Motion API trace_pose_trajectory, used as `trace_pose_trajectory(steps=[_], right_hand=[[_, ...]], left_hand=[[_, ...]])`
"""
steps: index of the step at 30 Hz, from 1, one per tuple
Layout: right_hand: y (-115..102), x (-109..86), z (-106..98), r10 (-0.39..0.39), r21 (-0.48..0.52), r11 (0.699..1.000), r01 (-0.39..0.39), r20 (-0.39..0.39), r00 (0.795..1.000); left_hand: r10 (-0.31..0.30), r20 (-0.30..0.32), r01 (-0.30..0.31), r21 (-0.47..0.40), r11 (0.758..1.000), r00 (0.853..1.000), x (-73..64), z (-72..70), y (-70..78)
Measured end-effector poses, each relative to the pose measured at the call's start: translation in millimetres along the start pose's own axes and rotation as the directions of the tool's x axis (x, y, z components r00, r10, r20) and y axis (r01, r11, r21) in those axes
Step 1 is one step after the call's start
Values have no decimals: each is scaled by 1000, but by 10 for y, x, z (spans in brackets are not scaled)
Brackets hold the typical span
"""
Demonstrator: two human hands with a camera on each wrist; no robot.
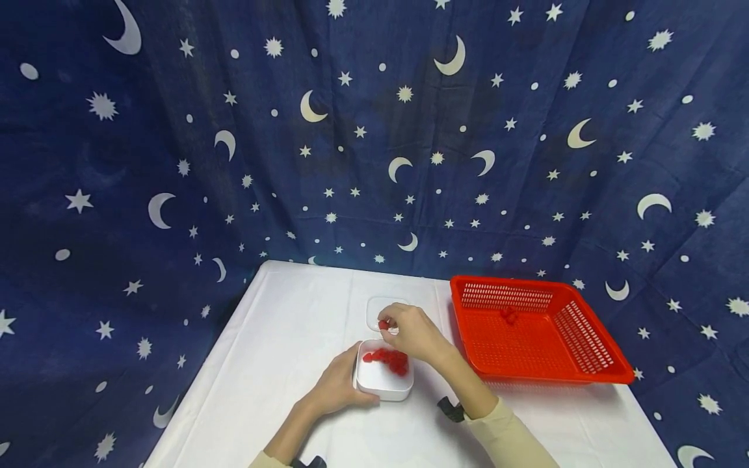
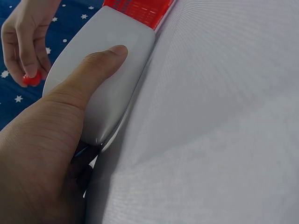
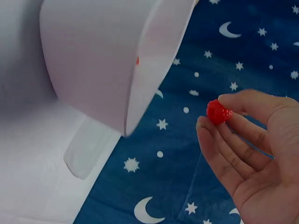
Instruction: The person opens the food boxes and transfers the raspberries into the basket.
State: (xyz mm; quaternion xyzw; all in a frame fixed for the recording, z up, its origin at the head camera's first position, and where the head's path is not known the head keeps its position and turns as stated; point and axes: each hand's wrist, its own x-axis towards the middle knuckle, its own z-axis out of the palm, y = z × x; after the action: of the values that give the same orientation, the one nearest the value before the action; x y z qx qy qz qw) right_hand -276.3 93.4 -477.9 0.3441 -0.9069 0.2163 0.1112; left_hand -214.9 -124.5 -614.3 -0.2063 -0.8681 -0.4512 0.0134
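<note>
The head view shows the left hand with its fingers wrapped round a white box from nine o'clock, red berries inside heaped mostly toward three. At the box's twelve o'clock a translucent lid lies on the white surface, and there the right hand pinches a single berry between its fingers. Toward three o'clock stands a red basket holding a small red cluster.

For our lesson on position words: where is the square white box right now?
In the head view, the square white box is in the lower middle, gripped by the left hand, left of the red slotted basket.
</note>
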Motion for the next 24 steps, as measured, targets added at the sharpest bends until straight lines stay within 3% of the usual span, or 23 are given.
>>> trace_pose_trajectory(steps=[12,24], right_hand=[[303,159,-283,-14,49,999,23,-188,982],[702,193,-535,130,141,985,-99,-228,965]], left_hand=[[-21,3,21,20,1000,1000,32,22,-21],[-62,17,61,17,998,998,6,17,-8]])
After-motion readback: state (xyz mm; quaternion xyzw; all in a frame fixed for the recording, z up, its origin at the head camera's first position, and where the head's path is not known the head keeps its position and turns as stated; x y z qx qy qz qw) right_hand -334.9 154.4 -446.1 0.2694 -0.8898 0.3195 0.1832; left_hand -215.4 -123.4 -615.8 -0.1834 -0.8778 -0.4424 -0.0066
